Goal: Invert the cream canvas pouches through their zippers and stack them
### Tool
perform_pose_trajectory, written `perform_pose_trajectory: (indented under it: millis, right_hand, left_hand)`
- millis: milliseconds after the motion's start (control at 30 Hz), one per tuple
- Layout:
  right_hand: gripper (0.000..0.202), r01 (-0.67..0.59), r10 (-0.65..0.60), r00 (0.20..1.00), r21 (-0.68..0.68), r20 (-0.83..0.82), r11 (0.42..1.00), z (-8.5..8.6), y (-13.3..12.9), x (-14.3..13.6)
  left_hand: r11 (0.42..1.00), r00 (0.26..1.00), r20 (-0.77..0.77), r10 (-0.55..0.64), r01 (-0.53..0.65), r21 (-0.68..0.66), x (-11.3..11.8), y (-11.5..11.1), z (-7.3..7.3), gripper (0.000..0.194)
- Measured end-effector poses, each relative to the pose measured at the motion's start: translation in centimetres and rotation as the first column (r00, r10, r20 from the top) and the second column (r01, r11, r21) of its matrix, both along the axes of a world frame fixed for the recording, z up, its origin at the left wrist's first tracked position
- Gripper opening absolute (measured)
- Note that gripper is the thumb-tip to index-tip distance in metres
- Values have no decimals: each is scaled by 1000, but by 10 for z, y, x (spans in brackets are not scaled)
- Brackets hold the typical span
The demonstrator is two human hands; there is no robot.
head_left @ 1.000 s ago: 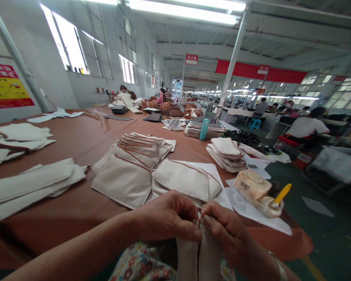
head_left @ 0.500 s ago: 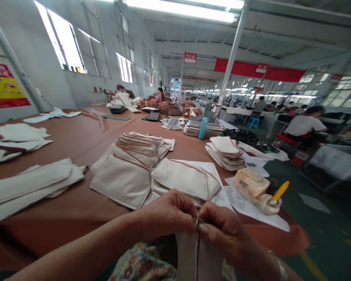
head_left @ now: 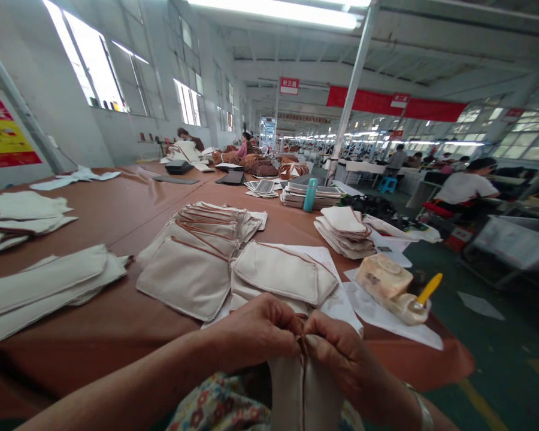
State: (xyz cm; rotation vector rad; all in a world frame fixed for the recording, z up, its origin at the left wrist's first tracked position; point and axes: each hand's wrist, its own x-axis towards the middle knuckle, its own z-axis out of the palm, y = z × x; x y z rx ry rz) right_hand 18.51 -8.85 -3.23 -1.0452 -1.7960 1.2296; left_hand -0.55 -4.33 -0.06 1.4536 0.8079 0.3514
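Both hands meet at the table's near edge, pinching the top of a cream fabric piece (head_left: 285, 392) with a brown-edged seam down its middle. My left hand (head_left: 263, 329) grips it from the left of the seam. From the right, my right hand (head_left: 341, 347) holds it with the thumb pressed beside the seam. The piece hangs down over a flowered garment. Just beyond the hands lies a cream panel (head_left: 276, 272) on other pieces and white paper. Left of it, a fanned stack of cream panels (head_left: 184, 278) rests on the brown table (head_left: 130, 209).
Long cream pieces (head_left: 49, 281) lie at left. At right are a small cream stack (head_left: 344, 230), a cut-open plastic container (head_left: 384, 278) with a yellow-handled brush (head_left: 429, 290), and a teal bottle (head_left: 310, 194). People sit farther back.
The hands stay together at the seam, their fingertips slightly shifted, and the brown edging between them shows more. The whole view has moved slightly.
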Motion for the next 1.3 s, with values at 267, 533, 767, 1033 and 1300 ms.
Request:
perform_pose_trajectory:
  millis: [267, 533, 767, 1033, 1300]
  right_hand:
    - [22, 14, -14, 999, 6, 30, 1000, 8, -1, 2]
    - [16, 84, -86, 988, 23, 130, 996, 11, 0, -3]
    - [21, 113, -112, 994, -101, 17, 988, 4, 0, -1]
    - [16, 168, -171, 984, -56, -47, 984, -8, 0, -6]
    - [12, 58, -36, 971, 84, -236, 995, -15, -3, 0]
  left_hand:
    - [997, 991, -134, 17, -7, 74, 1, -1, 2, 12]
    - [971, 978, -206, 35, 15, 237, -1, 1, -6, 12]
    - [997, 997, -81, -3, 9, 82, -2, 9, -15, 28]
    - [995, 994, -109, 22, -10, 103, -1, 4, -25, 14]
    - [990, 997, 26, 71, -68, -126, 0, 0, -14, 6]
